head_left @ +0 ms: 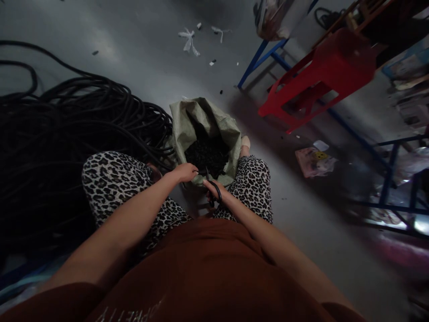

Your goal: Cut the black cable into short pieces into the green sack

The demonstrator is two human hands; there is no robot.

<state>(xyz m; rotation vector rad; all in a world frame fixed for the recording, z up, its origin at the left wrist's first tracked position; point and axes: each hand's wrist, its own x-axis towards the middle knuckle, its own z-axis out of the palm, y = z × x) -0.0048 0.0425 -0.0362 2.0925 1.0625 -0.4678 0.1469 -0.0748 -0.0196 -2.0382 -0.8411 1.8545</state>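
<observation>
Between my knees stands a pale green woven sack (182, 127) with its mouth spread wide. Many small black pieces (209, 154) lie inside it. My right hand (216, 191) is wrapped round a pair of black-handled scissors (218, 193), whose blades point up over the near rim of the sack. My left hand (186, 172) hovers at the left of the near rim, its fingers pinched together. What those fingers hold, if anything, is too small to tell. A short gap separates the left fingertips from the scissor blades.
A large heap of black hose or cable (83, 107) fills the left, reaching the sack. To the right lies a tipped red plastic stool (335, 67) near a blue metal frame (258, 62). Plastic scraps (188, 41) and a plastic packet (313, 161) litter the grey floor.
</observation>
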